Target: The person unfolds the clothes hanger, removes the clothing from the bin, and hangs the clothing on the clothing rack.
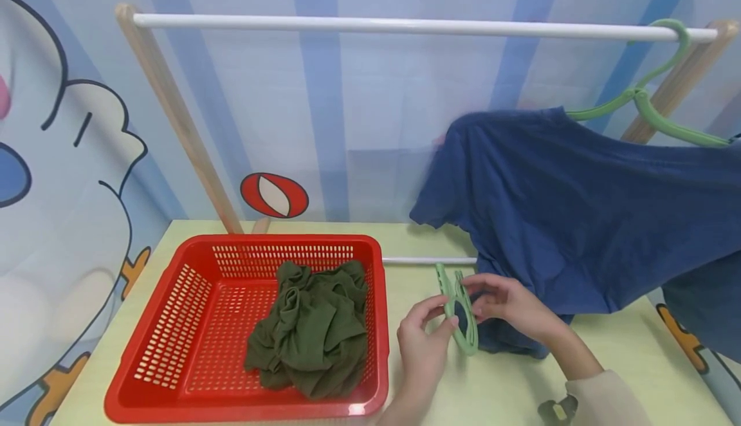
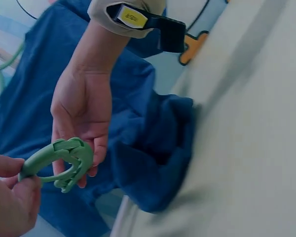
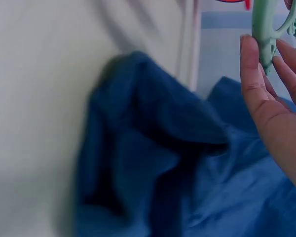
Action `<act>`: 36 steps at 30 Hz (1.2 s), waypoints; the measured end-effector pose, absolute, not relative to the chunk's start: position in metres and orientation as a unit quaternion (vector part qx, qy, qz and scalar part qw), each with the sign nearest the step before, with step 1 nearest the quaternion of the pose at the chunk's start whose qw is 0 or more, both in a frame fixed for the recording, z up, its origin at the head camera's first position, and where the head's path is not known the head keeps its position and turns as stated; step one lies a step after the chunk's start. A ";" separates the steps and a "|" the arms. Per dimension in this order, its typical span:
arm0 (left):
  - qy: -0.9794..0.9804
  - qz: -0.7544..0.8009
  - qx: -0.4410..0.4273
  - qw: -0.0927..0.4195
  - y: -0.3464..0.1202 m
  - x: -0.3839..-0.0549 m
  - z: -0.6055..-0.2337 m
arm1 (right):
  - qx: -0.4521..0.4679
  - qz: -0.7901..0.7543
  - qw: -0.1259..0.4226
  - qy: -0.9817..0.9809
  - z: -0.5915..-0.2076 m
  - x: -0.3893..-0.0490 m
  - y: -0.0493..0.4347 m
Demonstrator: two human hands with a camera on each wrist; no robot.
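Note:
A green folding clothes hanger (image 1: 467, 347), folded up small, is between my two hands in front of the hanging shirt. My left hand (image 1: 425, 342) pinches one side of it between thumb and fingers, as the left wrist view shows with the hanger (image 2: 42, 159). From the other side my right hand (image 1: 512, 304) holds it with its fingertips; in the right wrist view those fingers (image 3: 250, 64) lie about one end of the hanger (image 3: 263, 24). A navy blue T-shirt (image 1: 538, 207) hangs on another green hanger (image 1: 674, 127) behind the right hand.
A white rail (image 1: 376, 25) on wooden posts (image 1: 179, 117) spans the back. At the left, a red perforated basket (image 1: 249, 410) contains a crumpled dark green garment (image 1: 318, 336). A lower white bar (image 1: 428, 260) runs behind the hands, above the pale yellow table (image 1: 399, 239).

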State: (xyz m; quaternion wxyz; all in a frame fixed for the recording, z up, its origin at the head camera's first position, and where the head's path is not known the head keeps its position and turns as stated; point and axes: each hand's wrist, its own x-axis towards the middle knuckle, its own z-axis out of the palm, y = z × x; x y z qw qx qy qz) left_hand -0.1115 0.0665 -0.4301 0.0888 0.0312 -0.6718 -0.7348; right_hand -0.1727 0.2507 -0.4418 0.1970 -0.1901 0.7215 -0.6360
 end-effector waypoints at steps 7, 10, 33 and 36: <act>-0.679 -0.730 0.014 0.078 0.048 -0.115 -0.397 | -0.225 -0.617 0.182 0.732 -0.409 -0.180 0.241; -0.694 -0.717 0.003 0.066 0.037 -0.117 -0.385 | -0.229 -0.614 0.181 0.734 -0.398 -0.183 0.234; -0.835 -0.536 -0.117 -0.044 -0.036 -0.160 -0.334 | -0.240 -0.626 0.160 0.725 -0.359 -0.182 0.197; -0.834 -0.535 -0.118 -0.064 -0.041 -0.168 -0.333 | -0.239 -0.627 0.156 0.725 -0.357 -0.181 0.194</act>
